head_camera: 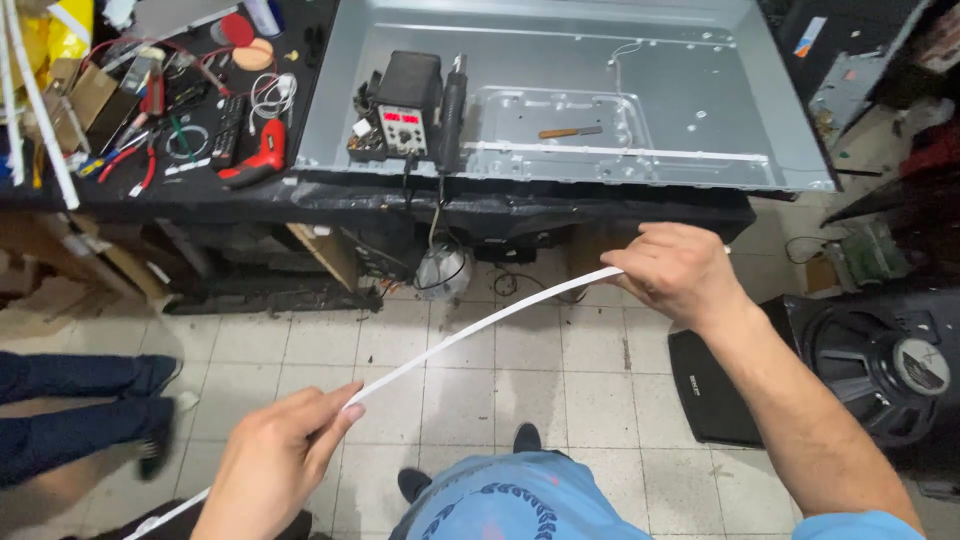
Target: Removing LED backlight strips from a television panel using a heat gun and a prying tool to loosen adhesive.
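A long thin white strip (470,328) stretches diagonally over the tiled floor, from lower left to upper right. My left hand (270,460) pinches it near the bottom of the view, and the strip carries on past the hand toward the lower left corner. My right hand (680,270) grips its upper end just below the workbench edge. Both hands hold the strip in the air between them.
A black workbench (240,195) holds a large grey metal panel (560,90) with a soldering station (405,110) on it, plus pliers, cables and a red tool (255,160). A black speaker (880,365) stands at right. Another person's legs (85,400) are at left.
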